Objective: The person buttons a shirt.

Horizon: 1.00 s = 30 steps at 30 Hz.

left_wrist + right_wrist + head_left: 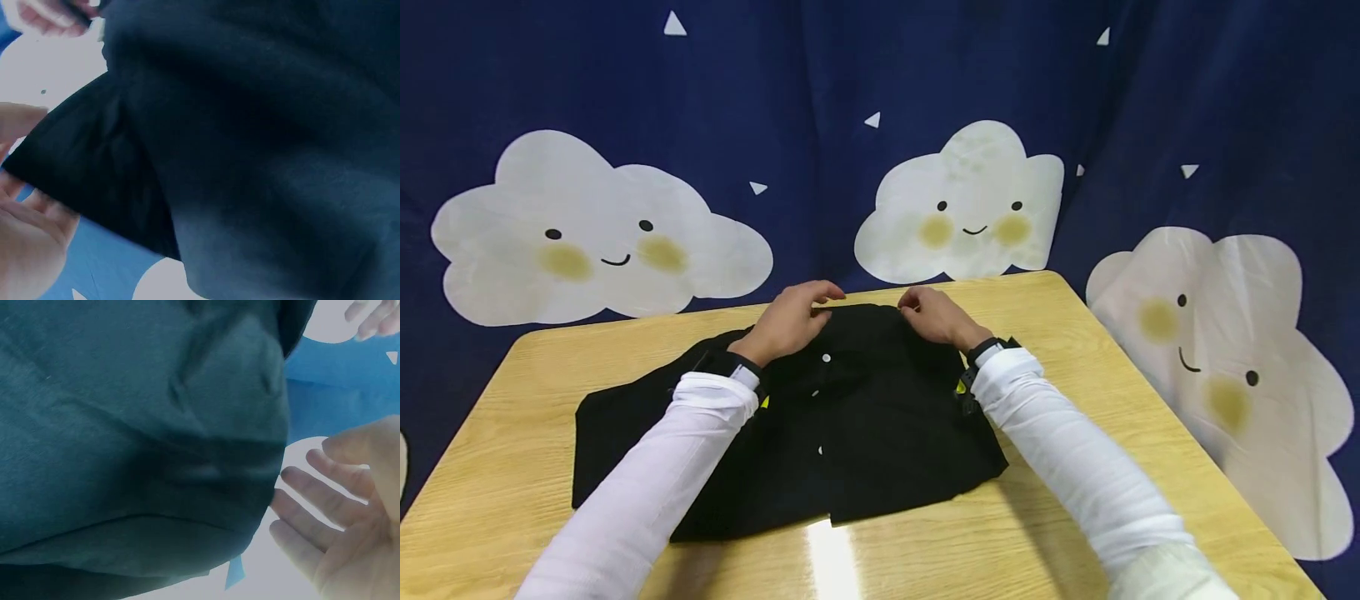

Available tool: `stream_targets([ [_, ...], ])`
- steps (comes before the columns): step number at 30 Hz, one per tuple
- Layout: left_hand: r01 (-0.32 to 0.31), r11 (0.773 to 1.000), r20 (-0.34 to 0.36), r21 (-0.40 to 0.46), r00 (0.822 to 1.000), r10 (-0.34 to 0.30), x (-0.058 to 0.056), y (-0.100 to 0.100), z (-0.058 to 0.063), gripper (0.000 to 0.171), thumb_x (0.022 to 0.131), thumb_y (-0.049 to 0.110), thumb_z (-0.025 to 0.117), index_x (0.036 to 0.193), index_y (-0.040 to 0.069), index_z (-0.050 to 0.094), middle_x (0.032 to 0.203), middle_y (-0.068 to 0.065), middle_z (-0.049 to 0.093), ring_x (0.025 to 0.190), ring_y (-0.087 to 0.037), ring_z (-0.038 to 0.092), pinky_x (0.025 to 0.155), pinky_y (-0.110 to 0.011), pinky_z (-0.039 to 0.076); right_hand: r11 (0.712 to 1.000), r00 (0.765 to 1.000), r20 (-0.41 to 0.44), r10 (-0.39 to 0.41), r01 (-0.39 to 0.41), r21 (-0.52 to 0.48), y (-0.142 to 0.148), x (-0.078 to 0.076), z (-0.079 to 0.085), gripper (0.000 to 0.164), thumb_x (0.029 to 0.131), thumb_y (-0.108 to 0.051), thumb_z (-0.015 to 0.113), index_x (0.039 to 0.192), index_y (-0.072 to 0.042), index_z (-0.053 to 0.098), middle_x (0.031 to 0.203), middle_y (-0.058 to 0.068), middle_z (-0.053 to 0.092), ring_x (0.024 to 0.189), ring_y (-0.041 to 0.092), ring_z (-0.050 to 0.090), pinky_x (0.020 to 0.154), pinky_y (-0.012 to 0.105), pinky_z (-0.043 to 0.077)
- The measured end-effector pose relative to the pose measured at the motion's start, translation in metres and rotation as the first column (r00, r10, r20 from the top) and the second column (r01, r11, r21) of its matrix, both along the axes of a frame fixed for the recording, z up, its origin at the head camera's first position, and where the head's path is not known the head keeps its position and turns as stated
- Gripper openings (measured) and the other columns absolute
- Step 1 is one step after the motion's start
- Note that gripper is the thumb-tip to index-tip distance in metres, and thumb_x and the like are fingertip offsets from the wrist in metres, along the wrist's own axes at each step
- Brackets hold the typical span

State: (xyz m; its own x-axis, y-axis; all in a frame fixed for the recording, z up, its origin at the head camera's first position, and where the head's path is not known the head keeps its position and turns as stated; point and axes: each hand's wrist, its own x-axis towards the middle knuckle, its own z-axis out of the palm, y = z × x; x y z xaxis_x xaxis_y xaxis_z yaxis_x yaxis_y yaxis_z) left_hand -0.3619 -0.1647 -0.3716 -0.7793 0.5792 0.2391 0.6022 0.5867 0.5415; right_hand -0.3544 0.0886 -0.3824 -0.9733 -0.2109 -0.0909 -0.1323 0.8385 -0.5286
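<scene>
A black shirt (887,417) with a row of white buttons down its front lies on the table, part of it reaching out to the left. My left hand (788,323) is over its far edge, with thumb and fingers apart. In the left wrist view, a pointed fold of the cloth lies between the thumb and fingers (31,212) without a visible pinch. At the far right of the shirt is my right hand (938,317), its fingers loosely bent. The right wrist view shows those fingers (319,500) spread beside the dark cloth (144,425), gripping nothing.
The light wooden table (1097,417) has rounded far corners. Behind it hangs a dark blue curtain (820,75) printed with smiling white clouds (602,225) and small triangles. Light glares off the table at the near side.
</scene>
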Motion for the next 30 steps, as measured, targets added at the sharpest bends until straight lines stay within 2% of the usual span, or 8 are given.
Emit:
stream_targets([
  [3, 0.013, 0.985, -0.037, -0.171, 0.999, -0.02, -0.003, 0.009, -0.009, 0.035, 0.091, 0.003, 0.06, 0.125, 0.005, 0.059, 0.126, -0.009, 0.059, 0.118, -0.027, 0.053, 0.099, -0.042, 0.039, 1.0, 1.0, 0.009, 0.012, -0.012, 0.018, 0.0, -0.001, -0.004, 0.032, 0.1, -0.019, 0.048, 0.126, -0.002, 0.056, 0.123, 0.015, 0.057, 0.109, 0.028, 0.055, 0.094, 0.041, 0.043],
  [5, 0.017, 0.966, -0.014, -0.259, 1.0, -0.021, -0.004, 0.015, -0.014, 0.04, 0.091, 0.009, 0.063, 0.13, 0.006, 0.055, 0.131, -0.009, 0.056, 0.121, -0.027, 0.05, 0.102, -0.042, 0.037, 0.999, 1.0, 0.013, 0.018, -0.018, 0.029, 0.001, -0.002, -0.006, 0.032, 0.1, -0.019, 0.049, 0.126, -0.002, 0.055, 0.122, 0.015, 0.058, 0.108, 0.027, 0.056, 0.094, 0.04, 0.043],
  [7, 0.021, 0.95, 0.026, -0.311, 1.0, -0.013, -0.004, 0.021, -0.017, 0.045, 0.091, 0.014, 0.064, 0.134, 0.007, 0.052, 0.135, -0.01, 0.053, 0.124, -0.027, 0.048, 0.103, -0.043, 0.035, 0.999, 1.0, 0.011, 0.015, -0.015, 0.032, 0.002, -0.002, -0.007, 0.032, 0.099, -0.019, 0.05, 0.126, -0.002, 0.056, 0.121, 0.014, 0.058, 0.108, 0.027, 0.056, 0.094, 0.04, 0.043],
  [13, 0.019, 0.931, 0.089, -0.363, 0.996, 0.015, -0.009, 0.037, -0.028, 0.05, 0.092, 0.023, 0.065, 0.138, 0.01, 0.049, 0.138, -0.01, 0.05, 0.125, -0.027, 0.047, 0.103, -0.043, 0.034, 1.0, 1.0, 0.019, -0.015, 0.014, 0.022, 0.006, -0.002, -0.01, 0.031, 0.099, -0.019, 0.051, 0.126, -0.004, 0.056, 0.123, 0.014, 0.058, 0.109, 0.027, 0.055, 0.095, 0.041, 0.042],
  [19, 0.061, 0.912, 0.151, -0.405, 0.988, 0.001, -0.012, 0.048, -0.045, 0.053, 0.091, 0.03, 0.065, 0.138, 0.01, 0.05, 0.136, -0.01, 0.052, 0.124, -0.027, 0.047, 0.103, -0.043, 0.035, 1.0, 0.997, 0.077, 0.01, -0.011, 0.013, 0.01, -0.001, -0.018, 0.034, 0.099, -0.015, 0.047, 0.131, -0.006, 0.054, 0.13, 0.013, 0.054, 0.116, 0.027, 0.052, 0.098, 0.042, 0.04],
  [26, 0.056, 0.874, 0.087, -0.483, 0.996, -0.016, -0.012, 0.058, -0.057, 0.052, 0.089, 0.034, 0.068, 0.135, 0.013, 0.056, 0.132, -0.008, 0.049, 0.115, -0.03, 0.046, 0.093, -0.045, 0.042, 0.992, 0.988, 0.142, 0.066, -0.08, 0.098, 0.016, -0.001, -0.027, 0.044, 0.091, -0.004, 0.052, 0.135, -0.007, 0.051, 0.135, 0.014, 0.049, 0.117, 0.026, 0.049, 0.101, 0.041, 0.037],
  [30, 0.05, 0.869, 0.074, -0.493, 0.997, -0.016, -0.014, 0.065, -0.057, 0.05, 0.087, 0.035, 0.071, 0.131, 0.015, 0.059, 0.124, -0.007, 0.048, 0.109, -0.027, 0.043, 0.088, -0.043, 0.044, 0.98, 0.987, 0.132, 0.096, -0.117, 0.162, 0.019, -0.001, -0.031, 0.043, 0.09, -0.005, 0.057, 0.132, -0.007, 0.053, 0.132, 0.014, 0.052, 0.112, 0.026, 0.051, 0.096, 0.04, 0.04],
])
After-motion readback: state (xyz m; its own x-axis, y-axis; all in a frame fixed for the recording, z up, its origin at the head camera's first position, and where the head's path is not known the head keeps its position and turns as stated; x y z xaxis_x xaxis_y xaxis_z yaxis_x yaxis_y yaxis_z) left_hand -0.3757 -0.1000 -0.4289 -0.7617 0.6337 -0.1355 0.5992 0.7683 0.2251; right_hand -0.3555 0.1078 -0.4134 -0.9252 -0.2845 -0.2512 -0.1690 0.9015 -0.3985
